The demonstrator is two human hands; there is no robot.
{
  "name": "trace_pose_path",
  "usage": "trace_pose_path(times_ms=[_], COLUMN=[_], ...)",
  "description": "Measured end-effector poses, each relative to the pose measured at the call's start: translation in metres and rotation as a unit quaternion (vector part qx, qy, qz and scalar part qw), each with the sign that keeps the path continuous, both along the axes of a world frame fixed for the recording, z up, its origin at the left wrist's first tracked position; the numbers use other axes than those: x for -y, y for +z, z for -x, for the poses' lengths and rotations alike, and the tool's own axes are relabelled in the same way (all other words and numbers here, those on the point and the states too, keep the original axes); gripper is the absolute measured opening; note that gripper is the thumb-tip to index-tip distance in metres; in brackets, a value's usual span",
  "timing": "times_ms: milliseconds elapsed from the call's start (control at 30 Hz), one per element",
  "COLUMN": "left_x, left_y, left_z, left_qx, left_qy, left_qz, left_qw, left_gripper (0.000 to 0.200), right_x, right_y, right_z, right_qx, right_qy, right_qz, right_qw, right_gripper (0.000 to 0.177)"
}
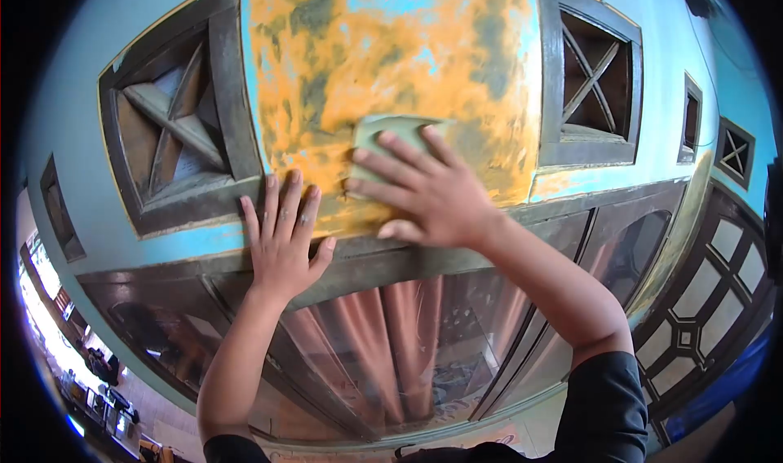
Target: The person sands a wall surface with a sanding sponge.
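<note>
My right hand [428,190] lies spread over a pale green sheet of sandpaper [371,133], pressing it flat against the wall. Motion blurs the fingers slightly, and the palm hides much of the sheet. Around it the wall panel [391,63] shows patchy orange, dark grey and light blue areas. Lower and to the left, my left hand [281,239] rests flat with fingers spread, holding nothing. Its fingertips touch the panel's lower left corner, and its palm lies over the dark wooden frame [367,267].
Wooden vents with crossed slats flank the panel, one on the left [175,116] and one on the right [591,76]. Below are glass panes with a reddish curtain [391,341] behind. A dark door with pale panels [693,300] stands at far right.
</note>
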State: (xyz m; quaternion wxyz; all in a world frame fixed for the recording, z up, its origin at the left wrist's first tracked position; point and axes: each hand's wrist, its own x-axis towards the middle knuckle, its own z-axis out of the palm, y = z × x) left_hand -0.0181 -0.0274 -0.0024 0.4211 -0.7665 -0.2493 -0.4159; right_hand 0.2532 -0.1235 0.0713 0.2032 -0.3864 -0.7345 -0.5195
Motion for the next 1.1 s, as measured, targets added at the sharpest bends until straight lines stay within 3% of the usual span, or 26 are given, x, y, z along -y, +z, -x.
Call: trace_pose_path(times_ms=[33,100,167,200,267,333,400,467,500,700,800,933,1000,1100], left_x=[0.000,0.005,0.015,0.017,0.018,0.022,0.022,0.021,0.021,0.019,0.018,0.016,0.016,0.018], left_y=[0.002,0.021,0.047,0.062,0.092,0.119,0.125,0.129,0.128,0.128,0.124,0.118,0.115,0.109], left_z=[-0.003,-0.014,-0.030,-0.040,-0.059,-0.074,-0.087,-0.097,-0.097,-0.095,-0.092,-0.088,-0.088,-0.096], left_qx=[-0.006,-0.016,-0.020,-0.011,0.008,0.023,0.039,0.058,0.057,0.050,0.042,0.033,0.027,0.024], left_qy=[-0.005,-0.014,-0.018,-0.021,-0.029,-0.018,-0.011,-0.003,0.003,0.000,-0.003,-0.005,-0.014,0.003], left_qz=[0.017,0.025,0.027,0.011,-0.025,-0.050,-0.069,-0.089,-0.093,-0.106,-0.105,-0.107,-0.109,-0.104], left_qw=[1.000,0.999,0.999,1.000,0.999,0.998,0.997,0.994,0.994,0.993,0.994,0.994,0.994,0.994], left_gripper=[0.073,0.073,0.074,0.074,0.073,0.071,0.069,0.068,0.067,0.066,0.065,0.064,0.065,0.066], right_x=[0.009,0.017,0.008,0.012,0.010,0.013,0.022,0.028,0.033,0.015,0.021,0.036,0.049,0.063], right_y=[0.003,0.049,0.092,0.100,0.074,0.015,-0.044,-0.050,-0.035,0.066,0.021,-0.116,-0.143,-0.127], right_z=[-0.015,-0.053,-0.099,-0.104,-0.081,-0.058,-0.050,-0.078,-0.092,-0.102,-0.085,-0.083,-0.118,-0.170], right_qx=[-0.004,-0.052,-0.144,-0.173,-0.173,-0.131,-0.091,-0.091,-0.082,-0.175,-0.187,-0.202,-0.231,-0.370], right_qy=[-0.010,-0.083,-0.078,-0.070,-0.068,-0.065,-0.068,-0.092,-0.132,-0.078,-0.068,-0.099,-0.156,-0.161], right_qz=[0.002,-0.135,-0.243,-0.227,-0.219,-0.106,-0.006,0.005,-0.044,-0.219,-0.160,0.010,0.008,-0.091], right_qw=[1.000,0.986,0.956,0.956,0.958,0.984,0.993,0.992,0.987,0.957,0.967,0.974,0.960,0.910], right_gripper=[0.062,0.059,0.058,0.062,0.067,0.077,0.075,0.075,0.073,0.070,0.073,0.076,0.072,0.078])
